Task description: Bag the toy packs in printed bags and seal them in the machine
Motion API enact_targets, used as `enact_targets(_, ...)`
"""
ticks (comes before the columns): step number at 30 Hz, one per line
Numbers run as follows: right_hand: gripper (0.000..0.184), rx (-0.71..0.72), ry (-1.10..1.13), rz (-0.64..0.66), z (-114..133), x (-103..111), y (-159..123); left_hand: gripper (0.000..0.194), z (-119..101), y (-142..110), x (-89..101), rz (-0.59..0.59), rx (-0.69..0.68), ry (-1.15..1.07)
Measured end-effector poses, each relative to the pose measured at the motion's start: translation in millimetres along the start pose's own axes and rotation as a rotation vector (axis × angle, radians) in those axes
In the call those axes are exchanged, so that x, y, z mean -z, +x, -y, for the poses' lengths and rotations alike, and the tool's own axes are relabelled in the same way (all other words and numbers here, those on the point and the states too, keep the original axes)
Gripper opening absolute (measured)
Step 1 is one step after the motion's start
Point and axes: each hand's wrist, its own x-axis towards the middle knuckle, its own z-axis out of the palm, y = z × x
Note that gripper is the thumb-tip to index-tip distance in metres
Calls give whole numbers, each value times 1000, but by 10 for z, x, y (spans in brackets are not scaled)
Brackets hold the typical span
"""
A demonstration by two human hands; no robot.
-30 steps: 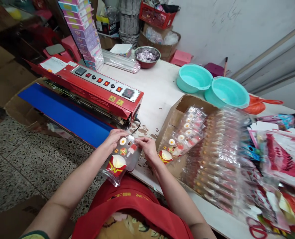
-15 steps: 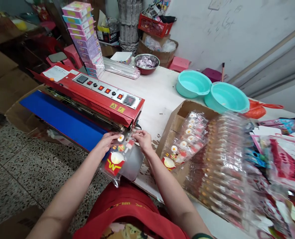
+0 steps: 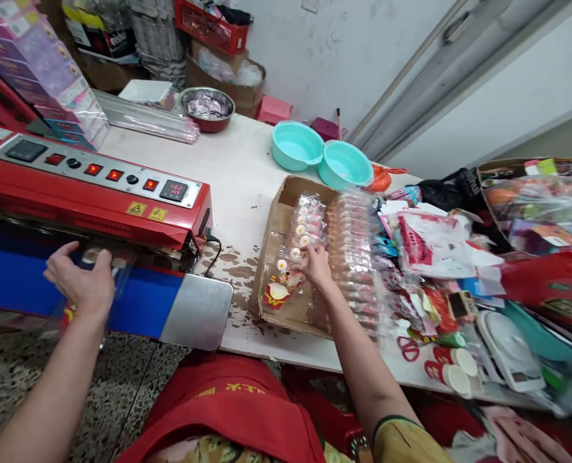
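My left hand [image 3: 80, 276] is over the blue conveyor belt [image 3: 143, 299] of the red bag sealer [image 3: 97, 206], thumb and fingers spread. Under it lies a clear plastic bag [image 3: 121, 260], its top edge close to the slot of the sealer; the hand hides much of it. Over at the cardboard box [image 3: 293, 315], my right hand [image 3: 317, 265] touches the row of packed bags [image 3: 278, 292] with fingertips slightly apart. Those bags show a red and yellow fries-box shape and fried-egg shapes. A second row of packed bags [image 3: 356, 251] fills the box's right side.
A metal plate [image 3: 199, 313] ends the belt. Two turquoise basins [image 3: 298, 146] and a steel bowl [image 3: 208, 109] of small packets stand behind. Loose packaging [image 3: 430, 244], red scissors [image 3: 408, 348] and paper cups [image 3: 447, 378] crowd the right. Stacked boxes [image 3: 49, 77] rise at left.
The bag both hands held at the sealer's right end is now further left on the belt, under my left hand. My right hand has let go and moved to the box. The view has turned right.
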Motion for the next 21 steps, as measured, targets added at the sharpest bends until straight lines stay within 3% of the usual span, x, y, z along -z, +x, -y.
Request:
enact_targets(2, 38, -17, -75, 111, -183, 21, 88, 41, -256, -263, 58, -15, -77, -78)
enact_targets(4, 31, -7, -24, 117, -212, 13, 113, 29, -603, -602, 106, 90, -170, -186)
enact_targets(7, 37, 39, 315, 70, -114, 125, 34, 20, -1117, -1078, 116, 353, -177, -402)
enact_targets(10, 38, 56, 706, 53, 32, 490, -129, 27, -1538, -1331, 43, 696, -88, -650)
enact_targets(13, 33, 57, 810, -109, 187, 988, -297, 50, -1906, -1304, -51, 937, -29, -807)
enact_targets(16, 29, 81, 857, -236, 331, 1338, -415, 75, -2206, -1094, -83, 1047, -72, -827)
enact_targets(18, 30, 65, 940, -215, 415, 1391, -456, 81, -2322, -935, -60, 1134, -95, -801)
enact_targets(21, 35, -17, 1092, -103, 545, 1207, -474, 73, -2303, -767, 7, 1340, -10, -855)
